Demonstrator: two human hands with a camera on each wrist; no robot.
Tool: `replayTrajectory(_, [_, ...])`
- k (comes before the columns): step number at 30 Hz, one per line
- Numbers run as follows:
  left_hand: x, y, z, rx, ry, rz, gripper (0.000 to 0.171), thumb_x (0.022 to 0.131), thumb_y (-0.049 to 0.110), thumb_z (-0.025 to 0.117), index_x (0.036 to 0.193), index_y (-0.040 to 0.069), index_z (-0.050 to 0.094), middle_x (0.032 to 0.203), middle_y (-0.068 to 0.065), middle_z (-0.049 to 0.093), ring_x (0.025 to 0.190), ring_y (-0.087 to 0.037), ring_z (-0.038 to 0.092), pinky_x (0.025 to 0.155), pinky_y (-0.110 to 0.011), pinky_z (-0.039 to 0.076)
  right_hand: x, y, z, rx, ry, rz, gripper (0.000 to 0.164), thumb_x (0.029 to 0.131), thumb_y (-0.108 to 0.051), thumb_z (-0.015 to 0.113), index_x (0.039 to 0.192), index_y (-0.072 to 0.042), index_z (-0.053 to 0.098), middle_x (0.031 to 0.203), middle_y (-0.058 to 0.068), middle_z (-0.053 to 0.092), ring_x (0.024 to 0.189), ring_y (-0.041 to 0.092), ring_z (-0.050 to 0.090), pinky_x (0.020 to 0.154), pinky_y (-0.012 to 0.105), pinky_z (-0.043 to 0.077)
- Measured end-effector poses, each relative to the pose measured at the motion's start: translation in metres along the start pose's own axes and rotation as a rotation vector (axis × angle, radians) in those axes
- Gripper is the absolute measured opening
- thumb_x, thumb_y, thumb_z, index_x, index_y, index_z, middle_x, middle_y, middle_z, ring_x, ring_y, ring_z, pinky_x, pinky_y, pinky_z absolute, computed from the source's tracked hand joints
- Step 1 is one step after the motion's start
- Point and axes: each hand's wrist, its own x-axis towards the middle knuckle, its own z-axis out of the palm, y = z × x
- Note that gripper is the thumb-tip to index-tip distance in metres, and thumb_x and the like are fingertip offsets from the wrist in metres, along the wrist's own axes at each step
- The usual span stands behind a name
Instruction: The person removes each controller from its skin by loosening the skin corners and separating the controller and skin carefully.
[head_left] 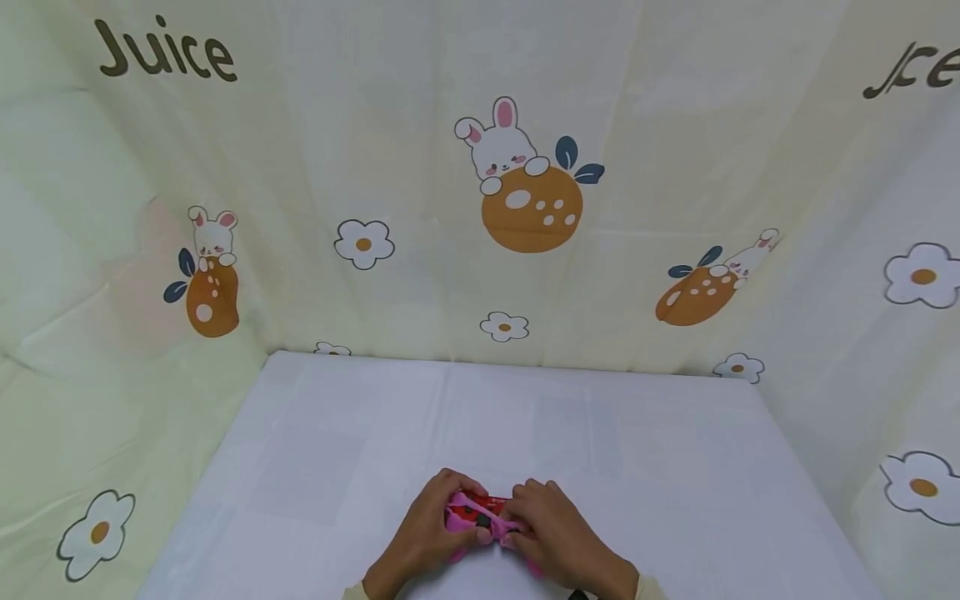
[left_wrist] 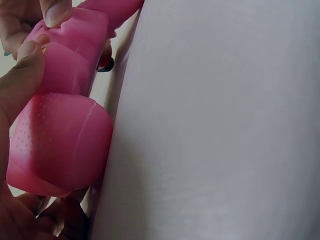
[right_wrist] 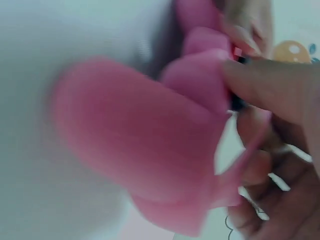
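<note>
A red game controller (head_left: 495,502) with dark round parts sits partly inside a pink silicone cover (head_left: 455,525), low in the middle of the head view. My left hand (head_left: 431,523) grips its left end, thumb along the near side. At the other end my right hand (head_left: 553,527) pinches the cover. The right wrist view shows a thin strip of the cover (right_wrist: 130,135) pulled away between the right thumb and fingers. A rounded, dotted grip of the cover (left_wrist: 65,145) fills much of the left wrist view, close over the tabletop. Most of the controller is hidden.
A white-covered table (head_left: 315,467) lies under both hands. Behind it and along both sides hangs a pale curtain (head_left: 420,150) printed with rabbits, oranges and flowers. A small dark object (head_left: 577,595) shows at the bottom edge near the right wrist.
</note>
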Motion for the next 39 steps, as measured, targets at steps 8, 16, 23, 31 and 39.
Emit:
replayTrajectory(8, [0.000, 0.004, 0.000, 0.017, 0.009, 0.007, 0.052, 0.081, 0.056, 0.088, 0.122, 0.033, 0.065, 0.120, 0.017, 0.063, 0.109, -0.005, 0.058, 0.096, -0.030, 0.050, -0.012, 0.000, 0.021, -0.263, 0.373, -0.273, 0.016, 0.083, -0.028, 0.087, 0.087, -0.024, 0.072, 0.088, -0.014, 0.064, 0.082, 0.006, 0.055, 0.071, 0.022, 0.036])
replayTrajectory(16, [-0.002, 0.005, 0.001, 0.045, 0.035, 0.029, 0.052, 0.080, 0.055, 0.089, 0.121, 0.034, 0.065, 0.118, 0.018, 0.062, 0.107, -0.004, 0.058, 0.094, -0.029, 0.051, -0.019, -0.001, 0.029, -0.323, 0.394, -0.215, 0.017, 0.095, -0.036, 0.074, 0.095, -0.019, 0.068, 0.092, -0.011, 0.056, 0.087, 0.008, 0.047, 0.072, 0.021, 0.034])
replayTrajectory(23, [-0.002, 0.008, 0.001, 0.090, 0.042, 0.069, 0.049, 0.082, 0.058, 0.086, 0.119, 0.033, 0.066, 0.114, 0.016, 0.060, 0.102, -0.002, 0.057, 0.090, -0.028, 0.051, -0.027, -0.005, 0.035, -0.171, 0.531, -0.143, 0.016, 0.079, -0.028, 0.086, 0.090, -0.024, 0.074, 0.087, -0.015, 0.051, 0.083, 0.004, 0.042, 0.070, 0.019, 0.031])
replayTrajectory(31, [-0.001, 0.009, 0.000, 0.101, 0.034, 0.065, 0.047, 0.083, 0.061, 0.084, 0.118, 0.036, 0.067, 0.117, 0.019, 0.059, 0.106, -0.002, 0.059, 0.096, -0.032, 0.052, -0.031, -0.011, 0.039, -0.184, 0.620, -0.110, 0.015, 0.072, -0.026, 0.089, 0.082, -0.030, 0.080, 0.090, -0.014, 0.056, 0.083, 0.006, 0.046, 0.068, 0.018, 0.028])
replayTrajectory(39, [-0.003, 0.007, -0.001, 0.127, 0.049, 0.056, 0.048, 0.081, 0.061, 0.085, 0.117, 0.034, 0.069, 0.116, 0.019, 0.061, 0.106, -0.002, 0.060, 0.095, -0.034, 0.052, -0.030, -0.014, 0.034, -0.265, 0.594, -0.096, 0.013, 0.074, -0.032, 0.089, 0.085, -0.027, 0.085, 0.084, -0.012, 0.052, 0.079, 0.006, 0.044, 0.068, 0.023, 0.033])
